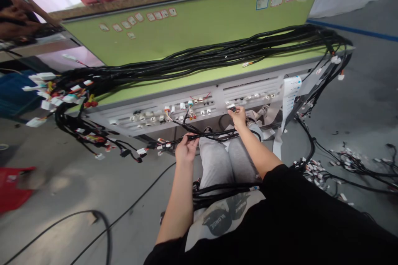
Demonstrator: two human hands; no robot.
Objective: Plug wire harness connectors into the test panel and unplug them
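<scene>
My left hand (185,149) is closed around a black wiring harness (211,134) stretched above my knees. White connectors (163,145) hang from the harness just left of that hand. My right hand (239,118) pinches a small dark connector (231,109) against the front of a white socket panel (124,129); my fingers partly cover it. Thin wires from the harness run up to an orange-marked white connector (167,109) and a teal-marked connector (190,103), both seated in the panel. More sockets line the panel on both sides of my right hand.
A thick bundle of black harnesses (199,56) lies along the green bench top, its connectors (56,95) hanging off the left end. A white label strip (286,103) dangles at the right. More harnesses (351,161) lie on the floor. Another person's arm (31,4) shows at upper left.
</scene>
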